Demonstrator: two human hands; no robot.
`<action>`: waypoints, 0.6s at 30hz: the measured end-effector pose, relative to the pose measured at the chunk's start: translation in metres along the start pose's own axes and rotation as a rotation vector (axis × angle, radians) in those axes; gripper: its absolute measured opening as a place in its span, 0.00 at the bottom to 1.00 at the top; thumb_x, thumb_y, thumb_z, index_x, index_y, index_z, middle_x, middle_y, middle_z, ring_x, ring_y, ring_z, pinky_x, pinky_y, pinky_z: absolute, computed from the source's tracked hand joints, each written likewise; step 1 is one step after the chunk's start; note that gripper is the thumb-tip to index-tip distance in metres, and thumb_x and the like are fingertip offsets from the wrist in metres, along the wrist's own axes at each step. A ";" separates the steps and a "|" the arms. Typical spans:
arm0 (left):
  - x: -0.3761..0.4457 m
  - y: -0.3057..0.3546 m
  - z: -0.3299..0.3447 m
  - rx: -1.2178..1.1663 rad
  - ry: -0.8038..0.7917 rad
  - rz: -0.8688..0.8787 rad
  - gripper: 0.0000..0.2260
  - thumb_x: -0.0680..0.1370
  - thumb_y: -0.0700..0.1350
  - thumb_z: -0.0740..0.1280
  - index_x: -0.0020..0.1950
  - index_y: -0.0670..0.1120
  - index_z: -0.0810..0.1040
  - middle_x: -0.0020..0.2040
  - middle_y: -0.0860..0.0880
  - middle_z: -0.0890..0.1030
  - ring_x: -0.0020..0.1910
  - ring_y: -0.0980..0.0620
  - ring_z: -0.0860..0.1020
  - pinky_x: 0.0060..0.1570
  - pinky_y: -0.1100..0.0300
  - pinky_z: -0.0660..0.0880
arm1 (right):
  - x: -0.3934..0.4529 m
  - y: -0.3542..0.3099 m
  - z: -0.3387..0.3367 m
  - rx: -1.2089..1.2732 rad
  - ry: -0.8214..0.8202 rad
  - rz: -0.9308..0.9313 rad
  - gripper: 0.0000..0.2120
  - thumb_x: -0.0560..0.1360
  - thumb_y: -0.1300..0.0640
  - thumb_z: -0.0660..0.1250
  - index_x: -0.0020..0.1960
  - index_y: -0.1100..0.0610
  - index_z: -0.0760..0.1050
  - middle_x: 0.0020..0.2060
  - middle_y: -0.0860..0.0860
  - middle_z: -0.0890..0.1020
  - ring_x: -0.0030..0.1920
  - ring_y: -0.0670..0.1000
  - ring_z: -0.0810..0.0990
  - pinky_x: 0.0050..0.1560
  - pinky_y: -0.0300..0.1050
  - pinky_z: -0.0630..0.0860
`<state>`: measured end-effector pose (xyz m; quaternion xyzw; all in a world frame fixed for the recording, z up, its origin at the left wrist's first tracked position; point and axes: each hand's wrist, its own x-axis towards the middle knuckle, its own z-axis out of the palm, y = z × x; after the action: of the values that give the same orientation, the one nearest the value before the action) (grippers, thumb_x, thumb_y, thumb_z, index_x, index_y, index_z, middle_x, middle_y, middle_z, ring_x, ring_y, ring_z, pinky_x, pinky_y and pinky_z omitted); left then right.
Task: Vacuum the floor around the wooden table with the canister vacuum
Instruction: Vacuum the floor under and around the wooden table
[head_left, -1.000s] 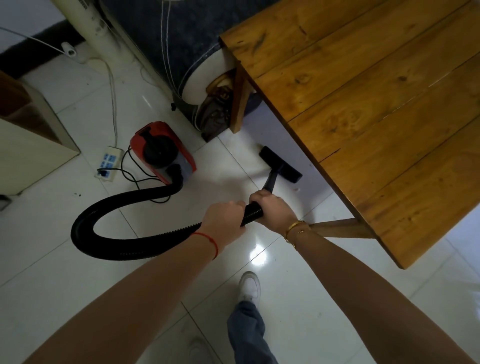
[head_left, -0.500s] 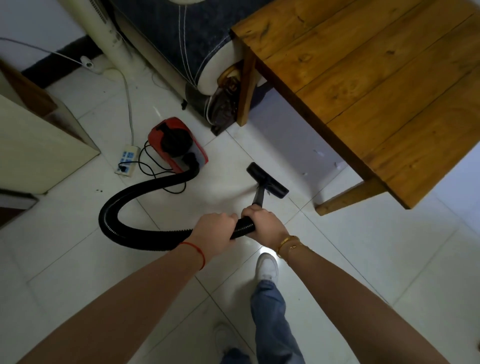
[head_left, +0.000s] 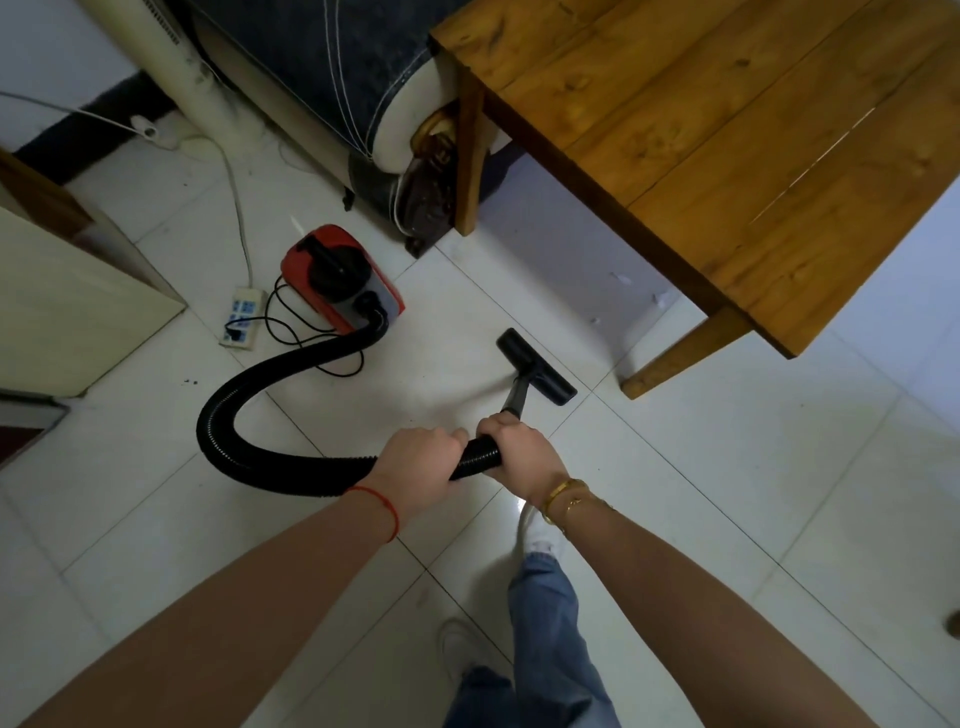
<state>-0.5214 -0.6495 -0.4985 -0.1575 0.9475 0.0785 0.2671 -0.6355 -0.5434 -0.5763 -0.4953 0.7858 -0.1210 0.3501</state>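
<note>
- While both hands grip the ribbed black hose (head_left: 291, 379), the left hand (head_left: 418, 457) is wrapped round it with a red string at the wrist, and the right hand (head_left: 519, 454) is clamped just ahead of it, where the hose meets the short black tube; gold bracelets sit on that wrist.
- The two hands are close together, a short stretch of hose showing between them.
- From the right hand the tube runs down to the floor nozzle (head_left: 537, 366), which lies flat on the white tiled floor (head_left: 727, 467), near the table's nearer leg but apart from it.
- Behind the left hand the hose loops wide to the left, then curves back to the red canister vacuum (head_left: 340, 278), which stands on the tiles.
- A power strip (head_left: 243, 317) lies just left of the canister, black cord coiled between them.
- The wooden table (head_left: 727, 130) fills the upper right; small scraps lie on the tiles in its shadow.
- A dark fabric roll (head_left: 332, 67) sits against the far table leg.
- A pale cabinet (head_left: 67, 301) stands at the left.
</note>
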 end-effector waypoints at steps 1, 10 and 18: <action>0.005 0.002 -0.002 -0.001 0.001 -0.001 0.13 0.77 0.48 0.62 0.59 0.45 0.70 0.49 0.46 0.79 0.46 0.45 0.79 0.37 0.58 0.67 | 0.002 0.005 -0.003 -0.004 0.002 0.002 0.11 0.71 0.58 0.70 0.52 0.58 0.74 0.50 0.53 0.76 0.45 0.56 0.79 0.47 0.49 0.78; 0.082 0.023 -0.032 -0.044 0.005 -0.037 0.12 0.77 0.47 0.63 0.58 0.45 0.70 0.48 0.46 0.80 0.46 0.45 0.80 0.37 0.58 0.66 | 0.037 0.062 -0.054 -0.013 0.014 0.043 0.10 0.71 0.58 0.70 0.52 0.57 0.74 0.50 0.52 0.76 0.47 0.55 0.78 0.48 0.48 0.77; 0.149 0.042 -0.060 -0.133 0.012 -0.068 0.11 0.76 0.46 0.62 0.58 0.44 0.70 0.47 0.47 0.79 0.44 0.46 0.79 0.36 0.59 0.66 | 0.072 0.117 -0.104 -0.073 -0.026 0.030 0.11 0.71 0.59 0.71 0.51 0.56 0.73 0.51 0.52 0.76 0.51 0.54 0.77 0.48 0.50 0.78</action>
<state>-0.6851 -0.6624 -0.5243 -0.2074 0.9359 0.1311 0.2528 -0.8053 -0.5653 -0.5944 -0.4976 0.7923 -0.0805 0.3439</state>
